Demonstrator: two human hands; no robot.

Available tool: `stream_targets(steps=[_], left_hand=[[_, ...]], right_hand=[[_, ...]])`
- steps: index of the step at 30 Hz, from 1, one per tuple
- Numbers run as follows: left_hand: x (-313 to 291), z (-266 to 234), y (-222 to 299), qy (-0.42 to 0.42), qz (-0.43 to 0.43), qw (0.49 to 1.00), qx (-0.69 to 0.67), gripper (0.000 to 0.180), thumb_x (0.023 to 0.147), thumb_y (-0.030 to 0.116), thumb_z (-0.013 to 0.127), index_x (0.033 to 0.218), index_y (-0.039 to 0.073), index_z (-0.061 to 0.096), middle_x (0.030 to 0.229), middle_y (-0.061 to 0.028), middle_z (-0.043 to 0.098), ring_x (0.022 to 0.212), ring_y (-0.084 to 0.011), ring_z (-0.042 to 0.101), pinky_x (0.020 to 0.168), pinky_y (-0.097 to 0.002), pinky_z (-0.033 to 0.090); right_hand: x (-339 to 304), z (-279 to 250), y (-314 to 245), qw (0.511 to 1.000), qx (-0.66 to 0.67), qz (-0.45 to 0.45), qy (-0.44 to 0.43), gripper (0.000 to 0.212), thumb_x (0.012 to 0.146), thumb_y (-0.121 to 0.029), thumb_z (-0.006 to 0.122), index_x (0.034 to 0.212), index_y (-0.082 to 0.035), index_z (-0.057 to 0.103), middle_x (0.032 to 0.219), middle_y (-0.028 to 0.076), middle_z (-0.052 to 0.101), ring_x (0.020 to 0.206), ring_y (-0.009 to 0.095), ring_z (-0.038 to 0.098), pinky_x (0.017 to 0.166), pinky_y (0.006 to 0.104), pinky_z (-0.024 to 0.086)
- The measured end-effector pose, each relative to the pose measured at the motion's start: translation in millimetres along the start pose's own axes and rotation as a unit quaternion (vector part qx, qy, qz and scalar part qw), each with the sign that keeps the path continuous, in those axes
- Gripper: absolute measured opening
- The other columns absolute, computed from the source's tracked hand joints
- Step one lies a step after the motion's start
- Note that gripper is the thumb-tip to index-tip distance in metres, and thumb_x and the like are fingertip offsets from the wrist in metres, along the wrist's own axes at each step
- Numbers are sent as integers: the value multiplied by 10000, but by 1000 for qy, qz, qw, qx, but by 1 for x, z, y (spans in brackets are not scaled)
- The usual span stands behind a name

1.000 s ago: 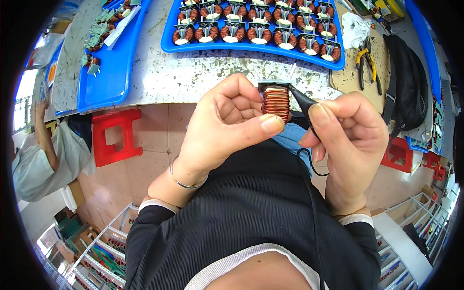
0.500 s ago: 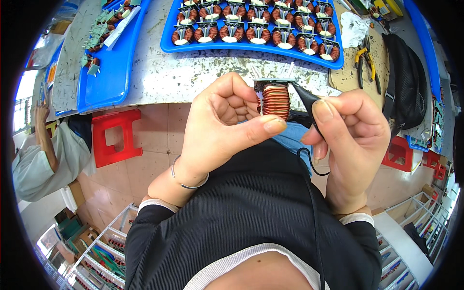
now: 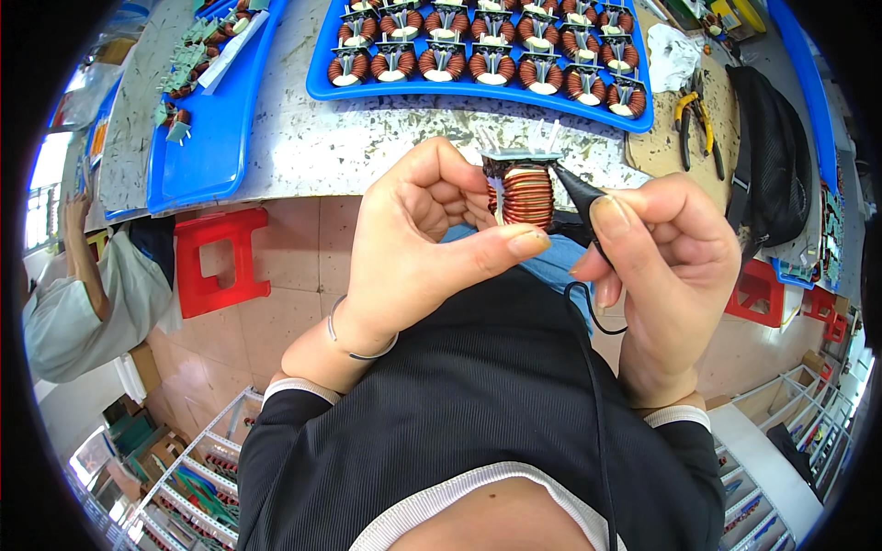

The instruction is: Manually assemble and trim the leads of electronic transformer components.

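My left hand (image 3: 427,243) is closed around a copper-wound coil (image 3: 527,197), its thumb along the lower edge. A grey-green base plate (image 3: 521,155) with upright metal pins sits on top of the coil. Between the thumb and fingers of my right hand (image 3: 666,262) is a black tapered tool (image 3: 581,196). The tool's narrow end reaches the right corner of the coil, just under the plate; whether it touches cannot be seen clearly. Both hands are held in front of the table's near edge.
Beyond my hands, a blue tray (image 3: 478,89) holds rows of similar coils. Another blue tray (image 3: 197,174) with coils lies at the left. Yellow-handled pliers (image 3: 695,119) and a black bag (image 3: 776,151) are at the right. A person's arm (image 3: 87,262) shows far left, near a red stool (image 3: 220,262).
The coil has tilted slightly, so more of its base plate and pins shows. My right hand and the black tool have shifted slightly; both grips are kept.
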State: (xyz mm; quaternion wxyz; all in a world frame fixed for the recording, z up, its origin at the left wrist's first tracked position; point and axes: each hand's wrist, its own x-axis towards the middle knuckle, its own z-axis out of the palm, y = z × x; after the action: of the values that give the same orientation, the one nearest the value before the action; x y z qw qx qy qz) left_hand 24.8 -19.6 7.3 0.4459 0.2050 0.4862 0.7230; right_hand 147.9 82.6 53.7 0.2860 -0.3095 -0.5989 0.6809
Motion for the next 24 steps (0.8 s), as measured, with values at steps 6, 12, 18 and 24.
stream_targets(steps=[6, 12, 18, 24], left_hand=[[0, -1, -3, 8, 45, 998, 44, 383, 609, 9, 763, 829, 42, 451, 800, -49, 588, 706, -65, 537, 652, -200, 440], [0, -5, -5, 12, 98, 989, 112, 414, 594, 20, 781, 848, 23, 455, 823, -51, 559, 713, -75, 539, 648, -205, 446], [-1, -3, -3, 17, 121, 981, 153, 402, 602, 9, 761, 853, 29, 448, 831, -46, 535, 764, -88, 545, 703, -222, 442], [-3, -2, -2, 20, 128, 975, 179, 388, 612, -9, 739, 852, 45, 439, 843, -32, 518, 803, -89, 521, 746, -228, 419]], right_hand=[[-1, 0, -2, 1000, -11, -2, -14, 54, 791, 2, 589, 788, 11, 536, 649, 56, 569, 489, 76, 563, 361, 139, 357], [0, 1, -2, 1000, -18, -16, -18, 55, 789, 3, 590, 784, 12, 536, 654, 56, 571, 487, 75, 561, 362, 140, 358], [-1, 2, -4, 999, -27, -15, -24, 53, 787, 8, 589, 779, 16, 537, 656, 60, 574, 484, 72, 558, 364, 139, 360], [-2, 4, -6, 999, -40, -6, -19, 43, 781, 12, 590, 777, 21, 548, 647, 55, 573, 485, 67, 554, 368, 136, 358]])
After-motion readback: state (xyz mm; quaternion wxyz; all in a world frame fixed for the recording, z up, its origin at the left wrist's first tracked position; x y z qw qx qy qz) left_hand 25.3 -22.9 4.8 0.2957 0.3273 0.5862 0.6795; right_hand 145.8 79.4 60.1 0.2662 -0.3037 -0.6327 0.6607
